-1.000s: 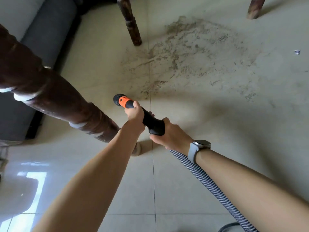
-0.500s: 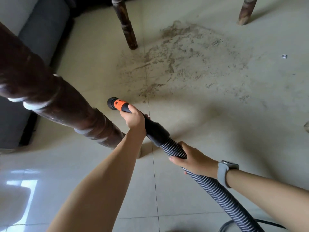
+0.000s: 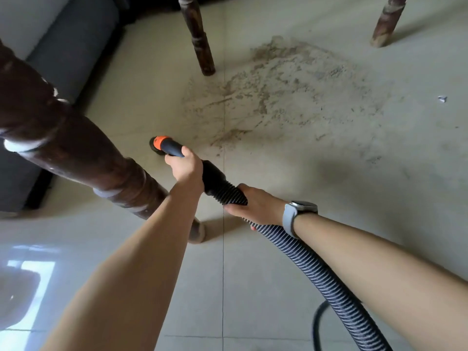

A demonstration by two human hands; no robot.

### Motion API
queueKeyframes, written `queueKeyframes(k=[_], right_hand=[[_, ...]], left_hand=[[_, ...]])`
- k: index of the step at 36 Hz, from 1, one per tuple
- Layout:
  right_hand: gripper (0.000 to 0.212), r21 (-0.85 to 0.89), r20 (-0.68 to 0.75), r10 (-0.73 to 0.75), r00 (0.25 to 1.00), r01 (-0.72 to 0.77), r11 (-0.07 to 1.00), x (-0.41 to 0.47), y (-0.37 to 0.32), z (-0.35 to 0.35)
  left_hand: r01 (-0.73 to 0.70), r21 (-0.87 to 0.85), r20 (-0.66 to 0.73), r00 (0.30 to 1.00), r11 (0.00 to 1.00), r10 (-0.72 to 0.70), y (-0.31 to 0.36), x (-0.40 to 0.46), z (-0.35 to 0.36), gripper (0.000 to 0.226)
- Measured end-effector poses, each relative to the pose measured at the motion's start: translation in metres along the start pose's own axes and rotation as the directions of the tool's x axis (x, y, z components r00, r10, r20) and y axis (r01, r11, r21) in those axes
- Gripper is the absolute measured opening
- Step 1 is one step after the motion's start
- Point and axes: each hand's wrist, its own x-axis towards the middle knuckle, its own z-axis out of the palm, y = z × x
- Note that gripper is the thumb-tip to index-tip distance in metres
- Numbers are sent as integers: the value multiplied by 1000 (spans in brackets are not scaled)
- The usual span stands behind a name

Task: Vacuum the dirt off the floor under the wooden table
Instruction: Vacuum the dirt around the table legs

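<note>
A wide patch of brown dirt (image 3: 286, 95) lies on the pale tiled floor between the table legs. The vacuum nozzle (image 3: 162, 145), black with an orange band, sits low near the floor just left of the dirt's near edge. My left hand (image 3: 184, 168) is closed around the black nozzle tube behind the orange band. My right hand (image 3: 255, 206), with a grey watch on the wrist, grips the ribbed hose (image 3: 326, 282) where it joins the tube. The hose runs down to the lower right.
A thick dark wooden table leg (image 3: 76, 153) crosses the left side close to my left arm. Two thinner legs stand farther off, one (image 3: 200, 41) at top centre and one (image 3: 387, 21) at top right. A grey sofa (image 3: 71, 44) lines the left. A small scrap (image 3: 442, 98) lies right.
My right hand slid back down the hose, then came forward again to the ribbed cuff. The nozzle has stayed near the dirt's near-left edge while the view shifted slightly.
</note>
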Motion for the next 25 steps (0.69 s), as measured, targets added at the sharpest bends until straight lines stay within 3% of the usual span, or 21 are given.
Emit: queueKeyframes(k=[3,9,13,19,25], right_hand=[[29,29,41,7,999,-8,1000,2,2,1],[36,38,10,52,999,-52,998,-30,19,6],[33,-61,-6,109,994,-110,992,-63,29,11],[32,-184,-49,114,992,-121,975,-94,44,19],[34,-178,-108,95,990,-113,978,-73,28,16]], left_hand=[[11,63,-27,1000,998,-10,-2,-1,1,55],[-12,63,45,999,998,9,-16,-18,6,54],[-181,99,122,978,978,168,-42,-45,2,45],[-68,-35,225,972,997,74,-62,-64,2,30],[-145,-26,258,955,989,146,-44,-40,5,22]])
